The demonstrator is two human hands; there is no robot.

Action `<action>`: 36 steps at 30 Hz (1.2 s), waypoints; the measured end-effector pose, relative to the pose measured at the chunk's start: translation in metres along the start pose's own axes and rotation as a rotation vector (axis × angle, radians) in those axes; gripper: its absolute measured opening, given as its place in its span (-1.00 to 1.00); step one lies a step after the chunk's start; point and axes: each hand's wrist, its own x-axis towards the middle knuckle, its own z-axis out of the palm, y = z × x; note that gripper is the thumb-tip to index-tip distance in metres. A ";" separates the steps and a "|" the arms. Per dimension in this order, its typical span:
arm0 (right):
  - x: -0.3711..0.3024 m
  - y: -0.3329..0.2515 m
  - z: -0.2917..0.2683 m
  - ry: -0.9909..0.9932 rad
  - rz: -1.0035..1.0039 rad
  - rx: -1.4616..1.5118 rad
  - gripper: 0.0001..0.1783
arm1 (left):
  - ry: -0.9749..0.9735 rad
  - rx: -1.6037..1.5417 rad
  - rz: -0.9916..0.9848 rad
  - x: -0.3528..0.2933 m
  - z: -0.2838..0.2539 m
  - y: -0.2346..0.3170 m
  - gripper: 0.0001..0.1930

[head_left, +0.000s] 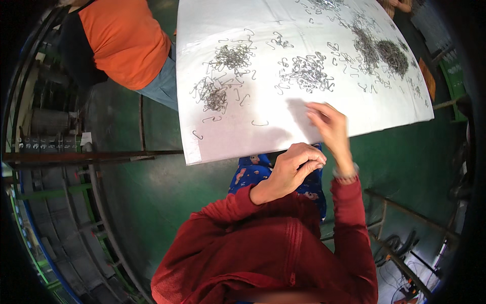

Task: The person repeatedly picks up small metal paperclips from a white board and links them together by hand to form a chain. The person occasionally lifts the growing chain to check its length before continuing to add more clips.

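Wire hooks [307, 72] lie just beyond the right hand [329, 124], its grip unclear; left hand [291, 169] curled shut.

Right hand [328, 124] blurred; left hand's [291, 169] contents hidden.

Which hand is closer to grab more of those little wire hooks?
The right hand, probably. It is already out over the white table, near the nearest pile of wire hooks. The left hand is curled closed below the table's edge, farther from the hooks.
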 end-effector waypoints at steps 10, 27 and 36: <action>0.086 0.068 0.082 -0.115 -0.261 -0.573 -0.81 | 0.091 0.099 -0.025 -0.008 -0.013 0.002 -0.92; -0.088 -0.065 -0.020 0.182 0.054 0.284 -0.83 | 0.185 -0.123 -0.110 0.002 0.001 -0.012 -0.91; -0.086 -0.057 0.003 0.303 -0.125 0.398 -0.71 | 0.081 -0.015 -0.069 0.005 -0.010 -0.010 -0.92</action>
